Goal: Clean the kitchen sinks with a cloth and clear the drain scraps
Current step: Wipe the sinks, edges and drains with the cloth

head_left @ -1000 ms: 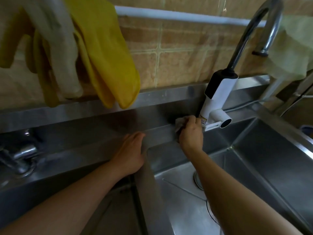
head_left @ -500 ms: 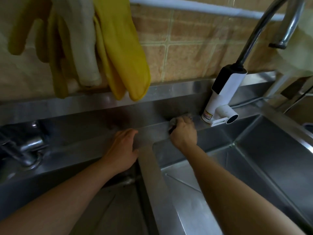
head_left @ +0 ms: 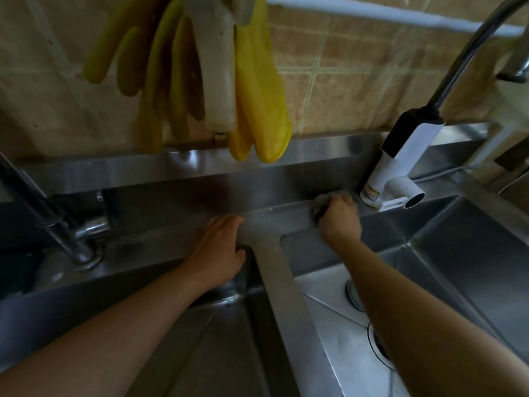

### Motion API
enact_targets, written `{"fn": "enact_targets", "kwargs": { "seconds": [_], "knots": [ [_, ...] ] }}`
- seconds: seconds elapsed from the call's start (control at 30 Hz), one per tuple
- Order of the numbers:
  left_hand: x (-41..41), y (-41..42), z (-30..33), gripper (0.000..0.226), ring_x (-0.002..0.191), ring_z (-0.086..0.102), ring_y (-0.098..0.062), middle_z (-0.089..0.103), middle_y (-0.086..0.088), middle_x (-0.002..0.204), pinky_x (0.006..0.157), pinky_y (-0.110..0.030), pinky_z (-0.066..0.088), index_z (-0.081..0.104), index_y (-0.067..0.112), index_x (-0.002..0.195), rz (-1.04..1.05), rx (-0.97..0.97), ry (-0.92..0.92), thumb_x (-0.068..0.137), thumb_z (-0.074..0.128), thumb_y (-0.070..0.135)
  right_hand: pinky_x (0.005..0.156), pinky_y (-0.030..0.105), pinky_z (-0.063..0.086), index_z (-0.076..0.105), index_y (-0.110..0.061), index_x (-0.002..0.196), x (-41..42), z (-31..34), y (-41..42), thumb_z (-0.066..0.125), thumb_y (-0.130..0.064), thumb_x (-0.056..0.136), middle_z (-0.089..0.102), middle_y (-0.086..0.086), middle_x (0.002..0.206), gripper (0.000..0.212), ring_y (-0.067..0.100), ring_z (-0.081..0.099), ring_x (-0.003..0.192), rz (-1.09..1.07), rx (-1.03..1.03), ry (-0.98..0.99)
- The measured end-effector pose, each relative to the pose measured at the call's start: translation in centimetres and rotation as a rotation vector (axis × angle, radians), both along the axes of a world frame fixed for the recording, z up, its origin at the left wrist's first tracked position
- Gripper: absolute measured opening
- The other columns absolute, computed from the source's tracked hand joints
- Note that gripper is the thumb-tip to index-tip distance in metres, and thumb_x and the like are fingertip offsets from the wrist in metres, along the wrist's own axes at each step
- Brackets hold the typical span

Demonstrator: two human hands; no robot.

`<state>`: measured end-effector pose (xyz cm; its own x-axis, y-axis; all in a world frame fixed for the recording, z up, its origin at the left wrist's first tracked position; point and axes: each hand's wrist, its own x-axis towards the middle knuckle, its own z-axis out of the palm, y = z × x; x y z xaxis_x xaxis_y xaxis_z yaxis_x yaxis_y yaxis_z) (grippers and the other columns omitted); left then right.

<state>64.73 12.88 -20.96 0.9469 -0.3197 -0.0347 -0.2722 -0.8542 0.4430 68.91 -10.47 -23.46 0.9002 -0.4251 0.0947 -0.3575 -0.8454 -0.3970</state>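
Cloth (head_left: 320, 202) sits bunched under your right hand (head_left: 339, 220), its fingers (head_left: 342, 200) clenched round it, pressed on the sink's back ledge (head_left: 274, 214) just at 9 o'clock of the white tap (head_left: 399, 170). Your left hand (head_left: 219, 250) lies relaxed on the ledge at the divider (head_left: 286, 296), thumb curled over the left basin's rim. Drain (head_left: 378, 346) shows beside your right forearm.

The sinks (head_left: 446, 253) and the divider (head_left: 274, 270) between them are brushed steel with a dull sheen, and the back ledge (head_left: 200, 167) shines brighter. The faucet body (head_left: 400, 161) is glossy white and black plastic under a polished metal spout (head_left: 463, 58). The left tap (head_left: 86, 227) is shiny chrome. Smooth yellow rubber gloves (head_left: 257, 90) hang over matt, mottled wall tiles (head_left: 357, 81). The cloth (head_left: 322, 203) looks soft and greyish.
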Motion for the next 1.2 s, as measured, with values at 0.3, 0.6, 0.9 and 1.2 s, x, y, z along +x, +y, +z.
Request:
{"fn": "enact_targets", "kwargs": {
  "seconds": [0.3, 0.6, 0.9, 1.2],
  "knots": [
    [-0.4, 2.9, -0.9, 0.062, 0.136, 0.031, -0.020, 0.036, -0.003, 0.146, 0.112, -0.033, 0.026, 0.035, 0.016, 0.141, 0.030, 0.034, -0.001, 0.085, 0.063, 0.022, 0.110, 0.041, 0.027, 0.044, -0.001, 0.131, 0.1, 0.1, 5.1, 0.041, -0.019, 0.095, 0.029, 0.021, 0.146, 0.041, 0.036, 0.022, 0.139, 0.047, -0.060, 0.129],
    [-1.7, 7.7, 0.5, 0.064, 0.135, 0.032, -0.023, 0.034, -0.003, 0.149, 0.111, -0.033, 0.027, 0.033, 0.017, 0.142, 0.086, 0.099, 0.007, 0.085, 0.060, 0.023, 0.105, 0.035, 0.030, 0.048, -0.004, 0.126, -3.0, 0.4, 15.2, 0.049, -0.020, 0.089, 0.042, 0.016, 0.137, 0.040, 0.032, 0.039, 0.127, 0.252, -0.063, 0.056],
    [-4.1, 11.5, 0.7, 0.051, 0.126, 0.042, -0.023, 0.048, -0.003, 0.136, 0.103, -0.040, 0.038, 0.044, 0.019, 0.131, 0.161, 0.063, -0.001, 0.084, 0.061, 0.026, 0.096, 0.028, 0.039, 0.050, -0.016, 0.127, -5.8, 0.6, 22.3, 0.059, -0.015, 0.087, 0.052, 0.004, 0.133, 0.041, 0.022, 0.051, 0.118, 0.577, 0.013, -0.007],
    [-6.3, 14.3, 0.2, 0.065, 0.134, 0.034, -0.020, 0.038, -0.001, 0.145, 0.109, -0.032, 0.030, 0.032, 0.019, 0.142, 0.211, 0.065, 0.037, 0.085, 0.063, 0.023, 0.084, 0.042, 0.047, 0.067, -0.002, 0.093, -4.9, -0.1, 18.8, 0.041, -0.017, 0.082, 0.059, 0.018, 0.111, 0.032, 0.038, 0.056, 0.098, 0.278, 0.152, -0.263]
  ]
}}
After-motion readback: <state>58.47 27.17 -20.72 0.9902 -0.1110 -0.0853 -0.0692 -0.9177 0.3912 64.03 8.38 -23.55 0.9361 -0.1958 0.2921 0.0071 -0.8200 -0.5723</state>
